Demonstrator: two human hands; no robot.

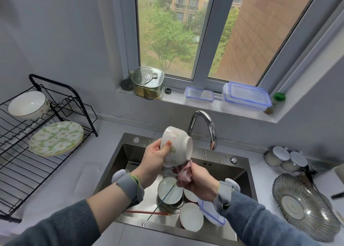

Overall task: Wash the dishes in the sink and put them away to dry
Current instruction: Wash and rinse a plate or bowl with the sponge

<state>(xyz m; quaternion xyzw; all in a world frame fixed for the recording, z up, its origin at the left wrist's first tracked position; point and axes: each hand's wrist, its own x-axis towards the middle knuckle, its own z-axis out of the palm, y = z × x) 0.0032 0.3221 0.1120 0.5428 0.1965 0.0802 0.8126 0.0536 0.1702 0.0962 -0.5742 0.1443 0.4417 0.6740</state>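
Both hands busy at frame centre: my left hand [156, 157] grips the white floral ceramic bowl [176, 146] tipped sideways, foot facing right; my right hand [197, 180], just below it, clutches the pink cloth [184, 173].

Sink [130, 153] left half open; bowls [170, 191], chopsticks [149, 212] crowd front-right. Faucet [204, 128] arches behind. Rack [61, 108] lower tier partly free.
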